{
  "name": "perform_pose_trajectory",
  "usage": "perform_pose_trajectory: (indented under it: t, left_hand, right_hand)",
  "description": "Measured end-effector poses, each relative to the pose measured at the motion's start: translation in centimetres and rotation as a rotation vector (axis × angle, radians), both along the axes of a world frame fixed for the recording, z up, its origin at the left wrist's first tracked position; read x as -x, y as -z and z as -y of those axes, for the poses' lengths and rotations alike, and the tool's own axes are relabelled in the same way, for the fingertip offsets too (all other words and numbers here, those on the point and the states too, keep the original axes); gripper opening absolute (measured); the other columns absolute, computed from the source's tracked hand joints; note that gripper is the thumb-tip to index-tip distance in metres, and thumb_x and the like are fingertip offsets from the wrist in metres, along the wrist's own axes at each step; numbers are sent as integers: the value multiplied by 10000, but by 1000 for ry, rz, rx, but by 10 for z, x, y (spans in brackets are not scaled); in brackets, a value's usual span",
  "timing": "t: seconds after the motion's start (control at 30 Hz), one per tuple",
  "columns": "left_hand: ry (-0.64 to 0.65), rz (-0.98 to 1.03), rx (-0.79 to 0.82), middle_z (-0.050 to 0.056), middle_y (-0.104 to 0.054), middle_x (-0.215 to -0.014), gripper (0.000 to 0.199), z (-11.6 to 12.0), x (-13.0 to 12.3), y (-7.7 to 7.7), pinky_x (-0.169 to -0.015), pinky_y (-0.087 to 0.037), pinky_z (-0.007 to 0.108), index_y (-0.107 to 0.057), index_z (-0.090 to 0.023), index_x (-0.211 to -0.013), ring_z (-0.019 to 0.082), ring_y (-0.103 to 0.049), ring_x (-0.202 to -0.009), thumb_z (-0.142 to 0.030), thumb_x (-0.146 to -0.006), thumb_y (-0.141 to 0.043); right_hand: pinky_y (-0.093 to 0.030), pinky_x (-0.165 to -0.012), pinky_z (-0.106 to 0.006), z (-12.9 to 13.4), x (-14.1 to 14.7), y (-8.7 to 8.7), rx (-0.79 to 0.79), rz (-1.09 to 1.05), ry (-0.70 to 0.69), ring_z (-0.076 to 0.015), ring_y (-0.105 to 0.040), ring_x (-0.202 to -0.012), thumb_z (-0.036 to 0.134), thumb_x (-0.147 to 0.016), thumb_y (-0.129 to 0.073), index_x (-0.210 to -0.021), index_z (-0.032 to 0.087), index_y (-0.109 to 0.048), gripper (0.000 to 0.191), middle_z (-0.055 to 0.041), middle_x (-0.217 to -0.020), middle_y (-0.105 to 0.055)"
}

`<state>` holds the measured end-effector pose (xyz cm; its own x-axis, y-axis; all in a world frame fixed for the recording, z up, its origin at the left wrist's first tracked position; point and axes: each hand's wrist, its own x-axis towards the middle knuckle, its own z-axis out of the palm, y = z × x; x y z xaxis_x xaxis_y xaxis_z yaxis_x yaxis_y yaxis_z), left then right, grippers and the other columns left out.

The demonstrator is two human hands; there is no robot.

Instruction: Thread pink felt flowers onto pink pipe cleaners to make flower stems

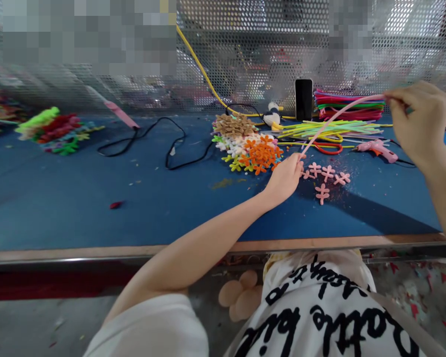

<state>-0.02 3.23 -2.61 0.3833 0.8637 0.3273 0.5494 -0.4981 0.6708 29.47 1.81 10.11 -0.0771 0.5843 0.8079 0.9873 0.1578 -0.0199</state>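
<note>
A long pink pipe cleaner (pixel 332 118) arcs between my two hands. My left hand (pixel 285 177) pinches its lower end just above the blue table. Raised at the right, my right hand (pixel 418 116) grips the upper end between thumb and fingers. Several pink flower shapes (pixel 327 172) lie on the table just right of my left hand. Beyond that hand is a pile of flower shapes, with orange ones (pixel 262 153) in front, brown ones (pixel 236 126) behind and white and yellow-green ones among them.
Behind are loose pipe cleaners (pixel 330 130), red-handled scissors (pixel 329 148), a pink glue gun (pixel 379 148), a phone (pixel 304 99) and bundled pipe cleaners (pixel 347 105). A pink-handled tool (pixel 121 114) and colourful pieces (pixel 59 130) are left. The table edge (pixel 305 243) is near me.
</note>
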Motion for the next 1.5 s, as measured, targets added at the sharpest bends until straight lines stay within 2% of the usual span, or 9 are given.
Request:
perform_pose_trajectory:
  t: [0.23,0.4,0.5,0.63,0.8,0.97,1.1,1.27,1.5]
  left_hand:
    - [22,316,233,-35,-458,-659,284,10,-5,-7,-602,-344,250,-616,-198,-953,122,-459,-599,-329,-1081,-398]
    - [138,711,555,-86,-228,-619,303,14,-14,-8,-487,-211,217,-530,-197,-847,84,-205,-485,-290,-1084,-366]
    - [187,766,510,-60,-396,-642,263,13,-15,-5,-502,-299,197,-613,-180,-936,75,-340,-511,-305,-1075,-429]
    - [103,701,418,57,-704,-982,261,8,-11,5,-662,-474,209,-739,-178,-1123,100,-571,-738,-341,-1026,-559]
    - [20,735,395,33,-706,-934,264,1,-8,14,-719,-486,231,-792,-177,-1116,98,-556,-739,-338,-934,-690]
    - [44,774,465,4,-644,-794,194,8,-12,9,-794,-529,248,-748,-164,-1087,104,-604,-748,-263,-967,-632]
    - [67,770,482,16,-663,-917,173,19,-16,2,-877,-543,241,-703,-170,-1093,89,-616,-810,-188,-1006,-554]
    - [82,808,529,23,-689,-1003,133,29,-21,-1,-911,-547,241,-691,-167,-1069,78,-634,-844,-150,-985,-589]
    - [55,971,723,-17,-668,-786,67,36,-24,-13,-894,-571,260,-649,-128,-878,68,-649,-748,-117,-944,-651]
  right_hand:
    - [-544,-884,-353,-12,-18,22,-134,-210,42,-232,-752,-942,107,-872,-741,-1044,160,-843,207,-127,-968,-816]
    - [-510,-659,-300,-25,-18,62,-25,-607,-216,-167,-687,-658,77,-829,-753,-959,127,-836,164,-84,-796,-781]
    - [-506,-609,-294,-29,-9,78,123,-915,-315,-135,-629,-553,55,-815,-767,-903,135,-815,128,-31,-681,-722]
    - [-537,-628,-275,-25,5,87,331,-1140,-406,-127,-644,-596,136,-799,-834,-812,178,-791,62,-9,-685,-709]
    - [-527,-611,-263,-14,22,94,467,-1226,-499,-119,-617,-641,268,-696,-926,-748,207,-805,145,-18,-758,-732]
    - [-562,-677,-321,-1,40,101,565,-1149,-580,-147,-624,-657,369,-667,-933,-799,237,-826,216,-13,-777,-744]
    - [-578,-742,-350,10,54,103,509,-1105,-584,-180,-674,-743,331,-669,-929,-894,249,-820,263,-9,-823,-755]
    - [-568,-763,-358,21,62,102,406,-1014,-575,-188,-678,-755,363,-747,-891,-835,240,-794,179,-21,-810,-741]
    - [-536,-680,-303,26,69,106,604,-1253,-696,-145,-628,-674,453,-698,-916,-808,236,-799,270,-10,-757,-720]
